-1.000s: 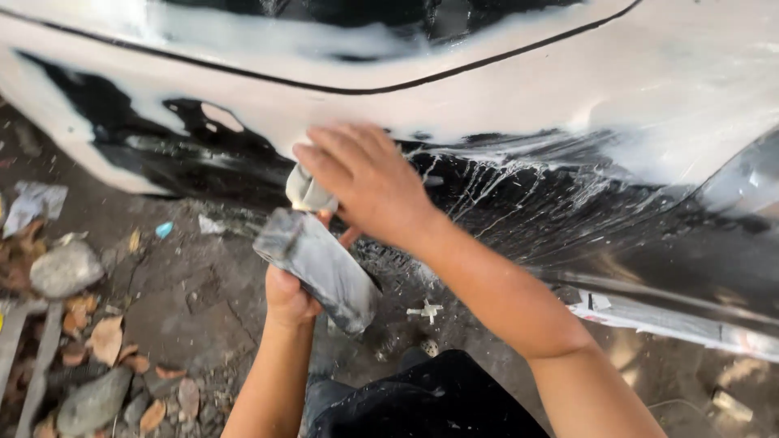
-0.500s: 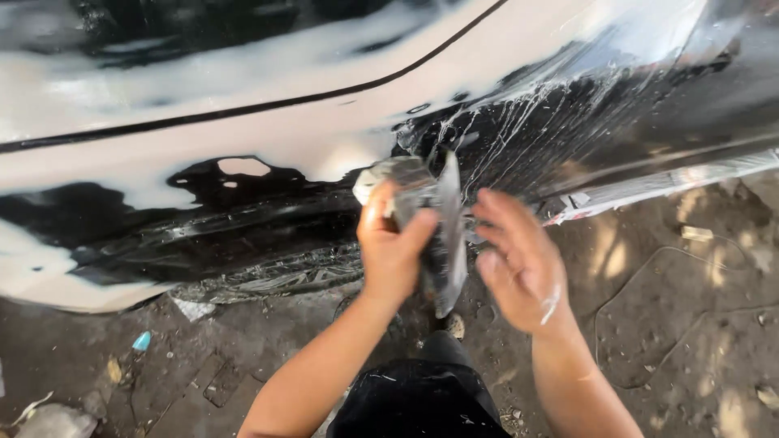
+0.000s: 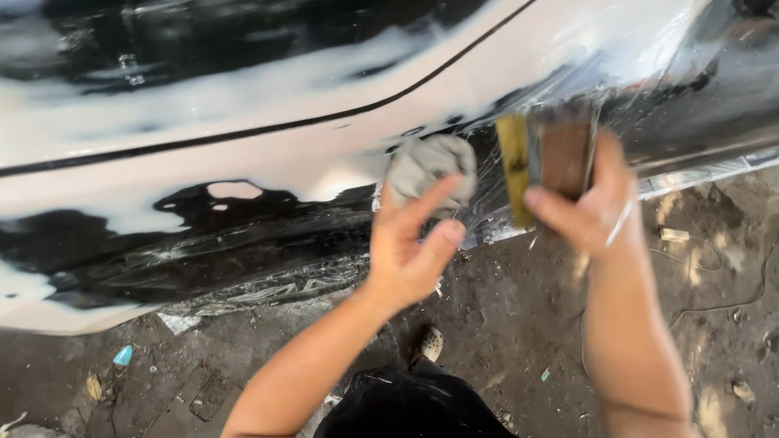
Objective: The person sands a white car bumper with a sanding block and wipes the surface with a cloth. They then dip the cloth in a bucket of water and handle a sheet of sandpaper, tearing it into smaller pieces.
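My left hand (image 3: 410, 243) holds a crumpled grey cloth (image 3: 430, 166) against the lower panel of a black car body (image 3: 243, 243) covered in white foam. To its right, my right hand (image 3: 588, 203) grips a flat rectangular pad (image 3: 548, 158) with a yellow edge and a brown face, held upright close to the wet black panel. The pad is blurred. Both forearms reach up from the bottom of the view.
White foam (image 3: 243, 162) covers most of the car's side, with a thin black seam line running across it. Below lies wet dirt ground (image 3: 503, 316) with small litter, a blue scrap (image 3: 123, 355) and a thin cord (image 3: 714, 259) at right. My dark trousers (image 3: 414, 405) show at the bottom.
The pad has passed from my left hand to my right hand. My left hand now holds the grey cloth against the panel. The view has shifted along the car.
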